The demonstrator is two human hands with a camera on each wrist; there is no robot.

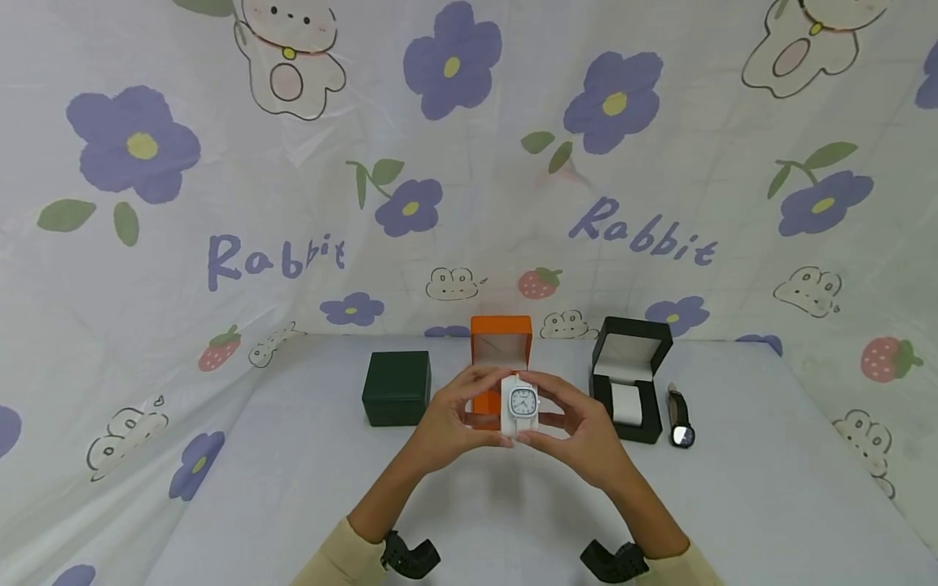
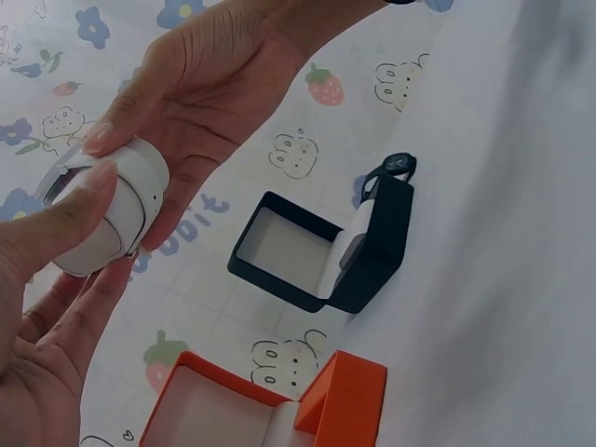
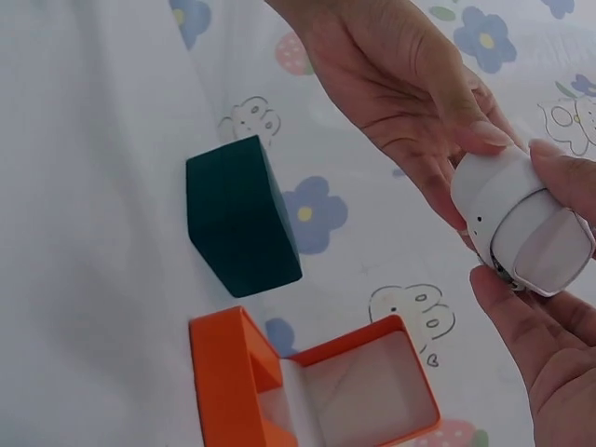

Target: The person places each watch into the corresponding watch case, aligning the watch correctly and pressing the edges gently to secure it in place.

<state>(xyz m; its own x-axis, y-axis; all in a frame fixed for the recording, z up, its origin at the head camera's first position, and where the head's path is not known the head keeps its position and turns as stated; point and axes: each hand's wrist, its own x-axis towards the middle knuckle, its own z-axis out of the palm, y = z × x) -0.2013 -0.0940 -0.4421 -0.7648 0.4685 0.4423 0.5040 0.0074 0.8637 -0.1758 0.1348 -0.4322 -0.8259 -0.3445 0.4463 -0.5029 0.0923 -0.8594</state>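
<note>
Both hands hold a white wristwatch, its strap wrapped round a white cushion, up in front of the orange watch box. My left hand grips the cushion from the left, thumb on the near side and fingers on the far side. From the right, my right hand grips it the same way. Thumbs and fingertips of both hands press on the white strap and cushion in the left wrist view. The orange box stands with its lid raised, partly hidden behind the hands.
Left of the orange box stands a closed dark green box. At the right, an open black watch box holds a white cushion. A dark-strapped watch lies beside it. A patterned rabbit-and-flower sheet hangs behind.
</note>
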